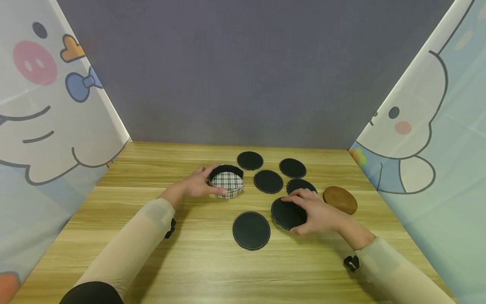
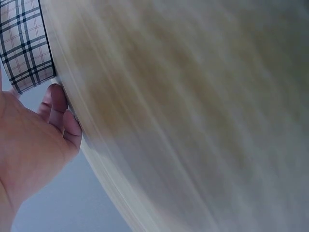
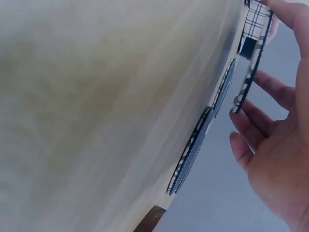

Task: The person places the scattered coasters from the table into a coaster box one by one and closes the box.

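No readable text or numbers

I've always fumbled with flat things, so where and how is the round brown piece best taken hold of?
The round brown piece is probably best pinched by opposite edges, from above and its right: it lies flat with no visible handle, and a black disc sits close on its left.

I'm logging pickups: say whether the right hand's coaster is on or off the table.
Off: the coaster shows a gap between it and the table in the right wrist view.
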`<act>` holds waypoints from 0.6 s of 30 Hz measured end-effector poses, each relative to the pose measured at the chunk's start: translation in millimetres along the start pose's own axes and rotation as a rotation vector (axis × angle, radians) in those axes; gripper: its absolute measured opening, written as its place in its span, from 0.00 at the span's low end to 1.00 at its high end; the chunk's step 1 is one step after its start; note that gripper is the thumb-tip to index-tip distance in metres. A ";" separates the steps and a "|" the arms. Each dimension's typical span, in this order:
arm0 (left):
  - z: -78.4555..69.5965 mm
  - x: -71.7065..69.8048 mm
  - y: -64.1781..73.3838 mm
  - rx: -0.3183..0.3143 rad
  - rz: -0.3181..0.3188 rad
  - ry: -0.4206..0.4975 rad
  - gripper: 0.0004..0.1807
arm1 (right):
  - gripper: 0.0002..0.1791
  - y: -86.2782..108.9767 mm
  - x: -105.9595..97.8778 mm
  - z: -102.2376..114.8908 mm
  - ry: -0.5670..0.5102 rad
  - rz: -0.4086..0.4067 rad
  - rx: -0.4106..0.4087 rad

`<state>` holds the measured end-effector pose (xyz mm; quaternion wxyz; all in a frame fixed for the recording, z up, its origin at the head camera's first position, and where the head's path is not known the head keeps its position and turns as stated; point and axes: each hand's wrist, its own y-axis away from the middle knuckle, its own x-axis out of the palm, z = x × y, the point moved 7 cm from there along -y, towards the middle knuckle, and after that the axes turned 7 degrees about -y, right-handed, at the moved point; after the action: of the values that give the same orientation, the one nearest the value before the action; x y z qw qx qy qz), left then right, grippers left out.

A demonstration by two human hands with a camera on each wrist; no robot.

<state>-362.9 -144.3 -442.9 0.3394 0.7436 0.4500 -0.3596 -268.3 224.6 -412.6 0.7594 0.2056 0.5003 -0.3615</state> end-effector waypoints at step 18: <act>1.0 0.1 0.5 -0.004 -0.001 0.037 0.68 | 0.46 -72.9 -11.8 1.7 -0.105 -0.096 0.025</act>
<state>-362.6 -145.3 -443.4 0.3325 0.7492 0.4573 -0.3450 -325.1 179.8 -397.6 0.7637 0.1715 0.4645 -0.4142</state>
